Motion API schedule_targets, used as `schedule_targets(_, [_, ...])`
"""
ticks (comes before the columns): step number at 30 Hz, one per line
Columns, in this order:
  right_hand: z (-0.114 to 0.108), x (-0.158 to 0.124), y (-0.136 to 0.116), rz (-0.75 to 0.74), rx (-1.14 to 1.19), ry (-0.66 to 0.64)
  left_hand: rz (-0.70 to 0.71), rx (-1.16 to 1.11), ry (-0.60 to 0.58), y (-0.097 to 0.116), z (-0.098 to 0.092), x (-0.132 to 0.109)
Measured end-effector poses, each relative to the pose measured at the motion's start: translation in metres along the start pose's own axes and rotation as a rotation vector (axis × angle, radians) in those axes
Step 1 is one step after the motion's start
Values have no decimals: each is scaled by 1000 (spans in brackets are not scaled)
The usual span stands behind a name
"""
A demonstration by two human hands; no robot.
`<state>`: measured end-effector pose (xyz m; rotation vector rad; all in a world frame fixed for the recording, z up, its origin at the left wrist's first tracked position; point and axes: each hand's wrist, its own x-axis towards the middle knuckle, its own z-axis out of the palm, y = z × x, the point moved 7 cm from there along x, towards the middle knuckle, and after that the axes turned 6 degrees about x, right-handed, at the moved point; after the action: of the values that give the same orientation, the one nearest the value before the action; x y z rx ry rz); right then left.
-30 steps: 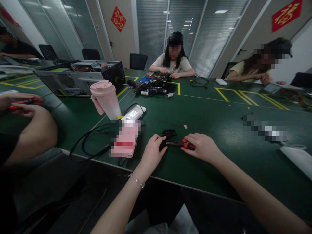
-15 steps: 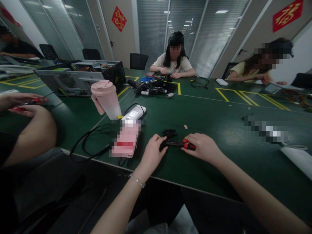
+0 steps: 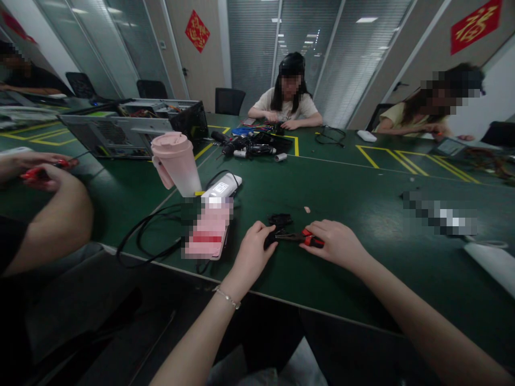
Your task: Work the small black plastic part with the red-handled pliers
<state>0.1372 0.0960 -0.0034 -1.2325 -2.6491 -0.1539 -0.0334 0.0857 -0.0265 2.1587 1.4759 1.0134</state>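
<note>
Near the front edge of the green table, my right hand (image 3: 336, 244) is closed around the red-and-black handles of a pair of pliers (image 3: 290, 236). The pliers' jaws point left and meet a small black part (image 3: 269, 239), which my left hand (image 3: 256, 245) pinches between thumb and fingers. What kind of part it is I cannot make out, as the fingers cover most of it. Just beyond the jaws lies a dark black piece (image 3: 280, 219) on the table. A small pale scrap (image 3: 307, 209) rests a little farther off.
Left of my hands are a pink phone (image 3: 207, 236), a white device (image 3: 223, 186), a black cable (image 3: 139, 230) and a pink cup (image 3: 177, 161). An open computer case (image 3: 137, 131) stands behind. A neighbour's hands (image 3: 44, 171) hold a red-handled tool. Tools and wires (image 3: 253, 145) lie farther back.
My hands and the pliers have hardly moved. At the left, the neighbour's hands and red-handled tool have shifted slightly.
</note>
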Motion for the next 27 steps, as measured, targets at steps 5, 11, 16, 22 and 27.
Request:
schedule_targets(5, [-5,0,-3,-18,-48,26,1,1,-7,0,0,0])
schedule_targets(11, [-3,0,-2,-10,-7,19,3,-1,-4,0,1,-1])
schedule_targets(16, [-7,0,-4,-31,-28,47,-5,6,-15,1,0,-1])
schedule_targets(22, [-6,1,-3,-9,-7,24,-5,13,-13,0,1,0])
schedule_targets(27, [-2,0,-1,10,5,2,-12,33,-24,-1,2,0])
